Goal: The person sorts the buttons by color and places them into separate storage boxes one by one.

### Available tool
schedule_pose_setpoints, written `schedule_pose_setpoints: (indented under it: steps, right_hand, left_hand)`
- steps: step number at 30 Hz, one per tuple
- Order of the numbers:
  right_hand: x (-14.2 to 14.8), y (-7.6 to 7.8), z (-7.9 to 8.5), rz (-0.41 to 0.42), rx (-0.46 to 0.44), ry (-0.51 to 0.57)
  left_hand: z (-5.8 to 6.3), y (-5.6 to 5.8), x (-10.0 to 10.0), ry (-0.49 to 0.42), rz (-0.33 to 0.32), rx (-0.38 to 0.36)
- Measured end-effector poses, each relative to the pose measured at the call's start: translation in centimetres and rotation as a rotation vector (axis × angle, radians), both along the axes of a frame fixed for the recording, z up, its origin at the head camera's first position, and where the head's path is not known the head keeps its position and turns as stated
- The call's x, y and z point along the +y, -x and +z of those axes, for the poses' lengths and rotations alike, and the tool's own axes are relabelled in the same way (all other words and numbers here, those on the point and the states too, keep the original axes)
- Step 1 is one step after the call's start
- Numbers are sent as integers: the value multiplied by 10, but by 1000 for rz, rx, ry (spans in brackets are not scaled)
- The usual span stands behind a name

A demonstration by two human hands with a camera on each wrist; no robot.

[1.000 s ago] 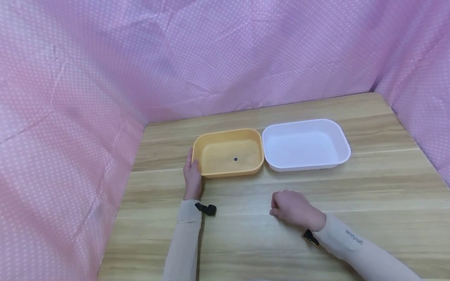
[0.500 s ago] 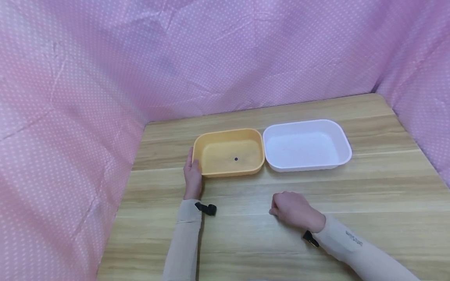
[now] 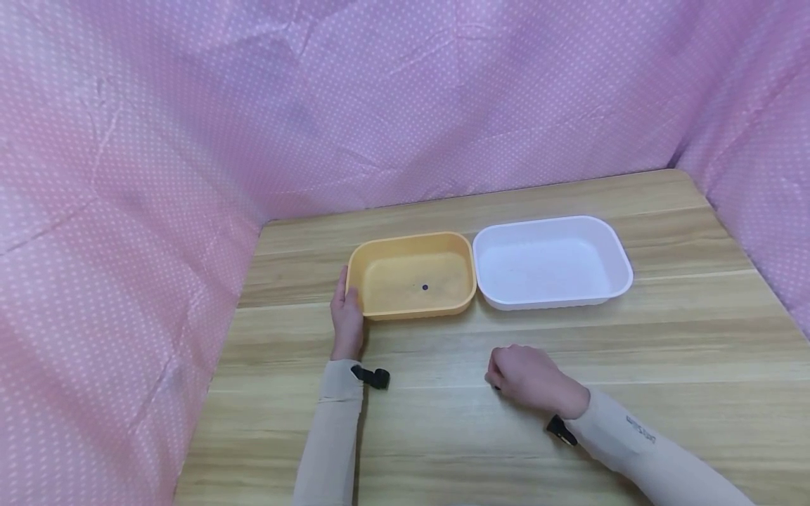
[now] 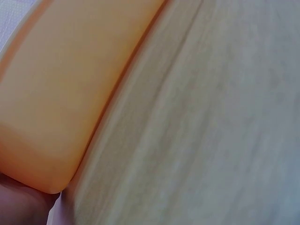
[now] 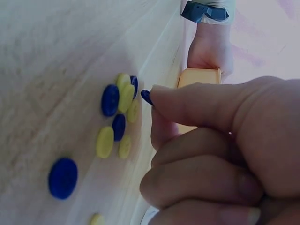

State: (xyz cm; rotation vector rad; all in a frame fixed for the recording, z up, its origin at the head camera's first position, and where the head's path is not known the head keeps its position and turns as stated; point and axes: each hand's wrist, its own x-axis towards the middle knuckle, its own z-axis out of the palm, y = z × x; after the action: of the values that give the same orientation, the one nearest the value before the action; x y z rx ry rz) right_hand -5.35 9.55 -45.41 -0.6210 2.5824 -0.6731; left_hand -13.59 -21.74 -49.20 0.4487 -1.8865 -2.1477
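Dark blue button (image 5: 146,97), thin, nearly edge-on, pinched by right hand (image 5: 215,147), left hand (image 3: 347,318) gripping orange-yellow tray (image 3: 394,277)

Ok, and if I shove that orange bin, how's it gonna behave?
The left hand grips the orange bin without visibly bending it, so it's probably stiff. It looks low and wide, so it should slide rather than tip. Pushed right, it would likely nudge the white bin sitting right beside it.

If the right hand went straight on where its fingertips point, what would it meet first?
Probably the cluster of blue and yellow buttons on the table, ahead of the right hand and its pinched blue button; depth is unclear.
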Motion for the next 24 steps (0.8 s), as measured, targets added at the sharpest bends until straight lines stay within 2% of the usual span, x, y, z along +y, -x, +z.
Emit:
schedule_pose_setpoints:
  steps: [4, 10, 12, 18, 24]
  right_hand:
    - [0, 0, 1, 0, -15, 18]
    - [2, 3, 7, -39, -118, 107]
    - [3, 6, 9, -57, -150, 139]
    - [8, 15, 15, -87, -157, 200]
    - [11, 25, 23, -123, -230, 311]
  left_hand:
    - [-1, 0, -1, -4, 0, 1]
    - [-1, 0, -1, -17, 7, 10]
    - [0, 0, 0, -19, 8, 13]
    - [1, 0, 0, -8, -9, 9]
    - [-1, -1, -1, -6, -22, 3]
